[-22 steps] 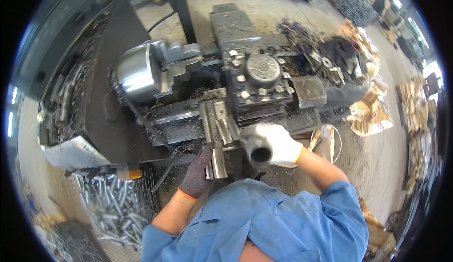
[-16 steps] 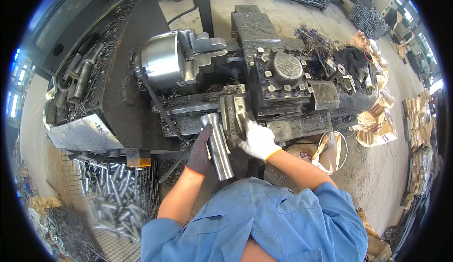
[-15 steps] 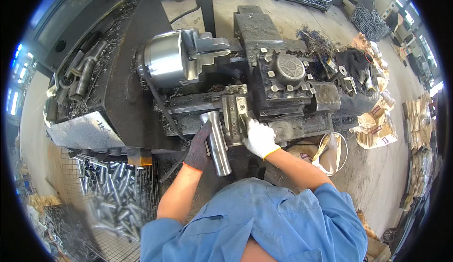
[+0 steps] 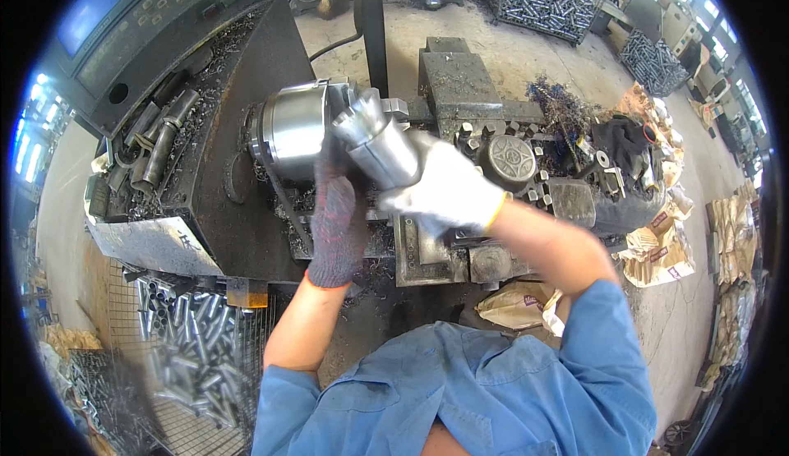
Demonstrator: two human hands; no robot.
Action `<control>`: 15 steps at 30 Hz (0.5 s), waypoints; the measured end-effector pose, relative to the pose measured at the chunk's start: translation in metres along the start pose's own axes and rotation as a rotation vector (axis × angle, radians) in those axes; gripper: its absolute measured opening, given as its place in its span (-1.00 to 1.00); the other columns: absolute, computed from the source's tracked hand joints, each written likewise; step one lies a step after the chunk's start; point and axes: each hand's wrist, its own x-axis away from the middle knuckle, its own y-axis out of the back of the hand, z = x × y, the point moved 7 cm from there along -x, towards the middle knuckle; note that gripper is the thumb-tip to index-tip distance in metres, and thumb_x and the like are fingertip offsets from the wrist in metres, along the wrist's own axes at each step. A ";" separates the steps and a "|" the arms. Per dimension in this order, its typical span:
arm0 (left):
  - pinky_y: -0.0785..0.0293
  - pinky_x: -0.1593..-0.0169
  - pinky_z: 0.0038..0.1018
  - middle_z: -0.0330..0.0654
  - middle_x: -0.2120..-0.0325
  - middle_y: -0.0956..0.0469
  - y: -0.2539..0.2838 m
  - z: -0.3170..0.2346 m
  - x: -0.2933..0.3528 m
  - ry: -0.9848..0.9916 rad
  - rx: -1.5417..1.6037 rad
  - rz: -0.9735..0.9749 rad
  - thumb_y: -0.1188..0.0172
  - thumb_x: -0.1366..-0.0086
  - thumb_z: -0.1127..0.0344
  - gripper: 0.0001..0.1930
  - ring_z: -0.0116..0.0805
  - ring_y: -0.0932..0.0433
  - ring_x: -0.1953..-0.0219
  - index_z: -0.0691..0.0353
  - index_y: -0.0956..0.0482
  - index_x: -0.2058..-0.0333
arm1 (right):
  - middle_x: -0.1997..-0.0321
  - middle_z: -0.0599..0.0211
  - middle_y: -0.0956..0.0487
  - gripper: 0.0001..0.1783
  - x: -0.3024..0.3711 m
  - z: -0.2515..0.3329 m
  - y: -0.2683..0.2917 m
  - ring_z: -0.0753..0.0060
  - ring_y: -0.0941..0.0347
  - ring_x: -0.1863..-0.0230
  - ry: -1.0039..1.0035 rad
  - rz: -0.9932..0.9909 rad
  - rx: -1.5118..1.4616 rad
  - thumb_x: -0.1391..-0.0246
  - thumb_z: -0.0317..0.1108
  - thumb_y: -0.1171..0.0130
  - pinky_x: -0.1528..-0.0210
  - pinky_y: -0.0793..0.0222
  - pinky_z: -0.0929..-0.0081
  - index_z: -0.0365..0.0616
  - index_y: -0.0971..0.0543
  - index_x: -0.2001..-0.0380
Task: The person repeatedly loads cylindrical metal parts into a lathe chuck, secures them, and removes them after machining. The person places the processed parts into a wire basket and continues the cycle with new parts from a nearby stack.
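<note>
A shiny steel cylindrical workpiece (image 4: 383, 154) is tilted in front of the lathe chuck (image 4: 289, 131), its flared end toward the jaws. My right hand (image 4: 448, 183), in a white glove, is wrapped round its near end. Against its left side is my left hand (image 4: 335, 226) in a dark glove, thumb below and fingers reaching up along it; these fingers are blurred by motion. Whether the workpiece touches the chuck jaws, I cannot tell. Below my hands lies a flat metal block (image 4: 419, 251) on the lathe carriage.
The tool post with a round cap (image 4: 511, 163) stands right of my hands. Metal shavings and steel pieces (image 4: 168, 140) lie in the left tray. A wire basket (image 4: 115, 308) of steel tubes stands lower left. Brown paper bags (image 4: 662, 246) lie at the right.
The steel workpiece has risen from above the carriage to the chuck. My right hand has left the metal block and gripped the workpiece; my left hand has moved up with it.
</note>
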 end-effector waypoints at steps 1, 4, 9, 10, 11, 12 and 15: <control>-0.11 -0.59 -0.15 -0.02 -0.52 -0.24 0.005 0.003 -0.004 0.001 0.176 0.008 -0.16 -0.58 0.00 -0.22 -0.12 -0.26 -0.53 0.21 -0.06 -0.58 | -0.04 -0.16 -0.69 -0.02 -0.006 0.006 0.028 -0.07 -0.70 -0.06 0.096 -0.027 0.201 0.15 0.09 -0.57 -0.16 -0.62 0.14 -0.30 -0.47 -0.24; -0.25 -0.54 -0.12 0.04 -0.40 -0.41 0.064 0.011 0.011 0.094 0.022 -0.004 -0.28 -0.51 0.06 -0.27 -0.08 -0.41 -0.44 0.37 -0.29 -0.47 | 0.01 -0.06 -0.72 -0.22 -0.052 -0.002 0.093 -0.07 -0.72 0.00 0.255 -0.046 0.768 0.03 -0.07 -0.48 -0.07 -0.68 0.11 -0.15 -0.47 -0.22; -0.56 -0.33 -0.17 0.00 -0.16 -0.61 0.167 0.069 0.129 0.418 -0.010 -0.343 -0.31 -0.49 0.02 -0.34 -0.12 -0.66 -0.17 0.40 -0.43 -0.34 | 0.14 0.03 -0.77 -0.67 -0.118 -0.093 0.091 -0.05 -0.76 0.05 0.166 0.261 1.272 -0.08 -0.31 -0.35 0.05 -0.69 0.04 -0.07 -0.71 0.05; -0.59 -0.30 -0.19 0.00 -0.14 -0.63 0.184 0.071 0.151 0.393 0.002 -0.372 -0.30 -0.49 0.00 -0.34 -0.13 -0.67 -0.15 0.40 -0.43 -0.34 | 0.15 -0.04 -0.77 -0.51 -0.124 -0.113 0.085 -0.06 -0.75 0.04 0.059 0.338 1.139 0.02 -0.16 -0.45 0.03 -0.67 0.04 -0.11 -0.69 0.01; -0.61 -0.22 -0.19 0.02 -0.13 -0.64 0.208 0.073 0.177 0.422 -0.029 -0.504 -0.28 -0.49 -0.03 -0.35 -0.11 -0.68 -0.11 0.35 -0.45 -0.34 | 0.13 -0.07 -0.76 -0.41 -0.131 -0.128 0.073 -0.08 -0.74 0.04 0.005 0.395 0.988 0.11 -0.08 -0.49 0.00 -0.65 0.05 -0.15 -0.68 0.00; -0.64 -0.14 -0.19 0.03 -0.11 -0.65 0.228 0.072 0.200 0.409 -0.039 -0.599 -0.26 -0.50 -0.06 -0.35 -0.08 -0.69 -0.06 0.29 -0.46 -0.34 | 0.11 -0.11 -0.76 -0.30 -0.138 -0.138 0.061 -0.11 -0.73 0.04 -0.046 0.426 0.869 0.19 0.01 -0.53 -0.03 -0.63 0.05 -0.19 -0.67 0.00; -0.67 0.08 -0.22 -0.06 0.18 -0.72 0.289 0.059 0.254 0.306 -0.055 -0.980 -0.19 -0.53 -0.09 -0.53 -0.16 -0.71 0.19 0.25 -0.63 -0.05 | 0.08 -0.14 -0.75 -0.18 -0.155 -0.151 0.037 -0.16 -0.71 0.03 -0.056 0.473 0.749 0.30 0.04 -0.55 -0.07 -0.61 0.08 -0.27 -0.66 -0.03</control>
